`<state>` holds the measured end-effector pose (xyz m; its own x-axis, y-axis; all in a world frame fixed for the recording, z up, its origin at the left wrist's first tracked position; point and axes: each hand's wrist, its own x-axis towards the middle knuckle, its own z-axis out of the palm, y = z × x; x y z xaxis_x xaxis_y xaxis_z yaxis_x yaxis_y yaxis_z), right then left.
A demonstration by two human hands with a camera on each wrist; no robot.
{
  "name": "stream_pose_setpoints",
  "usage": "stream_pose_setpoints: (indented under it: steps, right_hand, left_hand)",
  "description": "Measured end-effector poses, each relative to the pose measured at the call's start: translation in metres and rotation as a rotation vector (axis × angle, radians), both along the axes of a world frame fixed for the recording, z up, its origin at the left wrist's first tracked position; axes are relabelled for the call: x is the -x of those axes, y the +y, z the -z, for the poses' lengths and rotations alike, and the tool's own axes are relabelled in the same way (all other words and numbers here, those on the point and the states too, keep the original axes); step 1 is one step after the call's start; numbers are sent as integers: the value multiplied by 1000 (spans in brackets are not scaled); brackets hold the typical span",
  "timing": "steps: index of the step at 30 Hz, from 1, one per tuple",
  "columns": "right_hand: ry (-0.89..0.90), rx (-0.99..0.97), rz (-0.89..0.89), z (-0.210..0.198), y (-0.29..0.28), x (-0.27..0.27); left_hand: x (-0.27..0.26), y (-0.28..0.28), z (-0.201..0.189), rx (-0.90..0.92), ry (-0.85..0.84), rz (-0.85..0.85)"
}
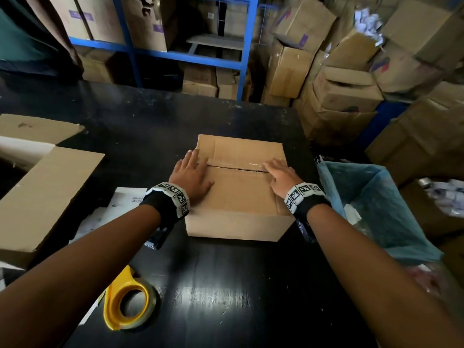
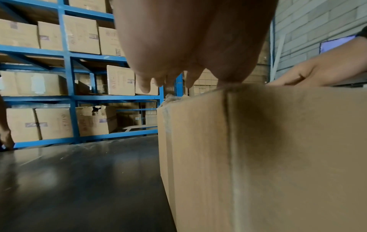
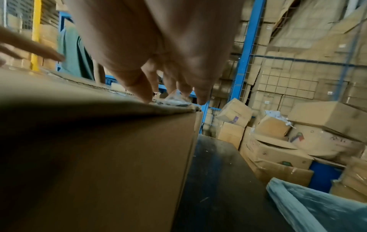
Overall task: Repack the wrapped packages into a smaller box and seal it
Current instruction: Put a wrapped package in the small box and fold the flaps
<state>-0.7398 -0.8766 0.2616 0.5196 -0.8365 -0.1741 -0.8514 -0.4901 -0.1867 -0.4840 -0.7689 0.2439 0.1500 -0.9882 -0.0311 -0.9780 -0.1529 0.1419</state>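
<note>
A small brown cardboard box [image 1: 238,197] stands on the black table [image 1: 213,285], its top flaps folded down and meeting at a middle seam with clear tape along it. My left hand [image 1: 192,175] lies flat on the box's left top edge, fingers straight. My right hand [image 1: 280,175] lies flat on the right top edge, fingers stretched toward the seam. The left wrist view shows the box's side [image 2: 258,157] under my left hand [image 2: 178,55]. In the right wrist view my right hand [image 3: 158,62] rests on the top flap [image 3: 89,97]. The wrapped packages are hidden.
A yellow tape dispenser [image 1: 128,300] lies near the table's front left. A larger open box [image 1: 45,197] stands at the left, papers [image 1: 120,202] beside it. A bin lined with a blue bag [image 1: 371,204] stands right of the table. Blue shelving [image 1: 188,56] and stacked cartons lie beyond.
</note>
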Motion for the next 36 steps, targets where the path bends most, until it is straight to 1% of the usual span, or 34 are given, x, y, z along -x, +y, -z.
stream_pose_setpoints:
  steps: [2,3,5,6,9,14,18,20,22,23,25,27,29,32,33,34,36]
  right_hand:
    - [70,-87,-11,2,-6,-1]
    - [107,-109,-14,6,-8,0]
    - [167,-92,-35,15,-11,3]
    - [175,-75,-40,19,-10,5]
    - [153,-34,-27,25,-9,8]
    - [142,-34,37,25,-2,7]
    - [143,-57,64,18,1,4]
    - [112,-11,68,10,5,0]
    - [39,68,49,2,15,-5]
    - [-6,101,31,-2,20,-8]
    - [-93,149,-31,-8,33,-17]
    - [-176,177,-113,-12,48,-31]
    - [-258,156,-177,-14,67,-49]
    - [-362,93,-262,-13,102,-79]
    - [-390,81,-294,-12,115,-89]
    - [-413,69,-324,-10,129,-99]
    - [-460,26,-361,-4,157,-118]
  left_hand:
    - [1,-8,2,5,-23,45]
    - [1,-11,4,-33,-31,67]
    - [2,-14,11,-120,-36,88]
    - [2,-13,14,-134,-30,87]
    - [2,-11,17,-113,-36,71]
    - [6,-9,13,-135,-87,33]
    - [17,-1,10,-167,-39,-31]
    - [22,12,5,-166,11,-53]
    - [29,39,1,-87,129,-58]
    - [33,58,0,-11,224,-74]
    - [44,107,4,154,452,-148]
    - [55,166,13,274,629,-277]
    - [60,226,34,261,794,-487]
    - [65,313,70,220,1165,-869]
    - [68,343,79,218,1261,-990]
    - [71,372,89,219,1313,-1088]
    - [81,427,109,217,1363,-1269]
